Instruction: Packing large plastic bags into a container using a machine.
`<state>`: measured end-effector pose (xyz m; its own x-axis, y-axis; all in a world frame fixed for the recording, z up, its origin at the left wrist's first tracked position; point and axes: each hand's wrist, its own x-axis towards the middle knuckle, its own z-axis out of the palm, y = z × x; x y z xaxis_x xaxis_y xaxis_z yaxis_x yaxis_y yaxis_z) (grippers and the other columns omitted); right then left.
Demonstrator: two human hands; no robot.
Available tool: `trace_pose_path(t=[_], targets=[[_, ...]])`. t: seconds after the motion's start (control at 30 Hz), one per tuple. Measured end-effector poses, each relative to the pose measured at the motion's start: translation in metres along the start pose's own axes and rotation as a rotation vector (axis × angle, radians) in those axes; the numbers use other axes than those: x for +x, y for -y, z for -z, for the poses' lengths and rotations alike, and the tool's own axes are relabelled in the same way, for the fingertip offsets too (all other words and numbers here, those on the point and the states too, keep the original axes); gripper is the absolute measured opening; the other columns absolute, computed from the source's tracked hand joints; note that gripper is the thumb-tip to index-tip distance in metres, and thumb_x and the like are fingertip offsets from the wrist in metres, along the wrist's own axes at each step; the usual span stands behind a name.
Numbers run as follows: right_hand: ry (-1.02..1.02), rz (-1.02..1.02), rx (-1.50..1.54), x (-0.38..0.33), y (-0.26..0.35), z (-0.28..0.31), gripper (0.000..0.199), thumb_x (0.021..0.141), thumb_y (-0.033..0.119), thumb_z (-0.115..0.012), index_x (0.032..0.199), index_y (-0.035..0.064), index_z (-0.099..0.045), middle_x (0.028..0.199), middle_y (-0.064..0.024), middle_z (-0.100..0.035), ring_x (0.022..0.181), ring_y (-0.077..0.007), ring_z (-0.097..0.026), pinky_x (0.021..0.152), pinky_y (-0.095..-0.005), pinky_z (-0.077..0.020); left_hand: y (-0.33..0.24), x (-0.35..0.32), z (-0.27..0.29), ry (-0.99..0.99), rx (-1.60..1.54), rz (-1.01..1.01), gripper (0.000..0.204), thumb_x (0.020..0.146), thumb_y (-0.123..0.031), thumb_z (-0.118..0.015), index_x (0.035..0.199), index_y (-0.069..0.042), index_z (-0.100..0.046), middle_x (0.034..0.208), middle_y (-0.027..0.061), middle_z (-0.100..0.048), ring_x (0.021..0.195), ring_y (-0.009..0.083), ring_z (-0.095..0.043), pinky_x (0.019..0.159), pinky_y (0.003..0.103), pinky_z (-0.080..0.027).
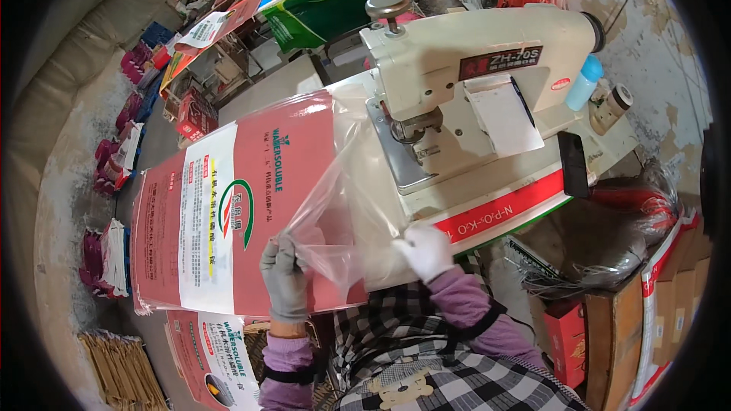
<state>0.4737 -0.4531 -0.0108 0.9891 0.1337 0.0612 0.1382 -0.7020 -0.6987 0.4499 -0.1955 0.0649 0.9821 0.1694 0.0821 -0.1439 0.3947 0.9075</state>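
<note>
My left hand (pixel 285 280), in a grey glove, pinches a fold of clear plastic film (pixel 354 202) at the near edge of the work surface. The film juts from the open end of a flat red and white printed sack (pixel 297 133), which lies on a pile of similar sacks. In a white glove, my right hand (pixel 428 251) is closed at the film's right edge, its fingertips partly blurred. Just beyond it stands a cream industrial sewing machine (pixel 426 49), its needle area (pixel 415 129) to the right of the film.
On the machine's table lie a white pad (pixel 502 114) and a dark phone (pixel 572 164). A blue bottle (pixel 584 84) and a thread cone (pixel 611 109) stand behind. Cardboard boxes (pixel 609 335) are at lower right. Folded bundles (pixel 103 259) line the left wall.
</note>
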Motion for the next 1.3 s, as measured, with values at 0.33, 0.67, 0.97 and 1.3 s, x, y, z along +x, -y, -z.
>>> trace_pose_path(t=[0.33,0.67,0.97,1.3], targets=[[0.115,0.039,0.835,-0.026,0.102,0.001,0.016,0.079,0.011,-0.074,0.080,0.0010,-0.061,0.080,-0.0093,-0.064,0.072,-0.0189,-0.063,0.067,-0.0297,-0.0492,0.051,-0.033,-0.017,-0.104,0.413,0.038,0.048,0.085,-0.004,-0.064,0.131,-0.002,-0.050,0.098,0.0035,-0.063,0.089,0.0211,-0.062,0.080,0.032,-0.050],[0.246,0.433,0.697,-0.026,0.079,-0.030,0.023,0.088,0.012,-0.056,0.107,0.0029,-0.064,0.099,-0.0135,-0.063,0.095,-0.0317,-0.061,0.085,-0.0391,-0.0482,0.003,-0.032,-0.002,-0.066,0.659,0.425,0.029,0.095,-0.021,-0.057,0.077,0.001,-0.061,0.064,0.0017,-0.060,0.055,0.0072,-0.059,0.049,0.025,-0.047],[0.489,0.922,0.071,0.007,0.094,-0.041,0.023,0.088,0.020,-0.052,0.096,0.0089,-0.070,0.100,-0.0095,-0.066,0.106,-0.0239,-0.055,0.093,-0.0494,-0.0391,-0.070,-0.071,-0.004,0.200,1.510,0.124,0.012,0.082,-0.017,-0.072,0.086,-0.006,-0.069,0.064,0.0087,-0.064,0.052,0.0156,-0.059,0.051,0.030,-0.044],[-0.195,-0.022,0.620,0.112,0.060,-0.025,0.035,0.083,0.024,-0.070,0.109,0.0011,-0.066,0.087,-0.0157,-0.067,0.087,-0.0354,-0.064,0.082,-0.0381,-0.0517,-0.136,-0.226,0.040,-0.056,1.856,-0.055,0.017,0.085,-0.006,-0.066,0.101,-0.008,-0.069,0.073,0.0128,-0.062,0.060,0.0309,-0.059,0.056,0.041,-0.048]])
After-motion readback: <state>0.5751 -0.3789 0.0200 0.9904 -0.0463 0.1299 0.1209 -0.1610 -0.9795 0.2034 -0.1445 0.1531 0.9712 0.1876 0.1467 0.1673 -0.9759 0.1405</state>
